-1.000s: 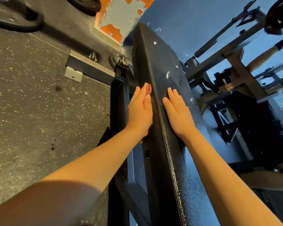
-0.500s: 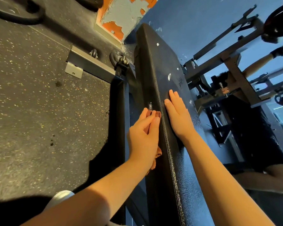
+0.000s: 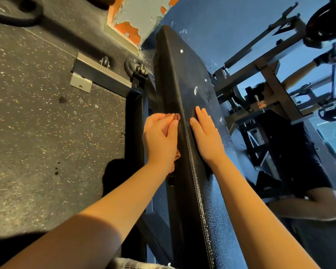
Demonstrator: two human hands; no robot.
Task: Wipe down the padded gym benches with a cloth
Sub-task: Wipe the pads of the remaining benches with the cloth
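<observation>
Against the bench's left side: a reddish cloth (image 3: 177,117) is pressed to the black padded bench (image 3: 190,70), just below the stitched seam.
left grip (image 3: 160,140): the fingers are laid straight and close together over the cloth, with the thumb alongside. The cloth is pushed flat, not pinched, and only its ends are seen, past the fingertips and by the wrist.
right grip (image 3: 206,138): the hand is laid flat on the bench's top with fingers straight and together. Nothing is held, and it lies just across the seam from the left grip.
bench top: white specks (image 3: 195,90) are scattered beyond the fingertips.
floor (image 3: 47,133): dark speckled rubber is seen left of the bench's metal frame (image 3: 103,76).
far right: another person's arm (image 3: 326,200) is seen beside a rack (image 3: 270,78).
</observation>
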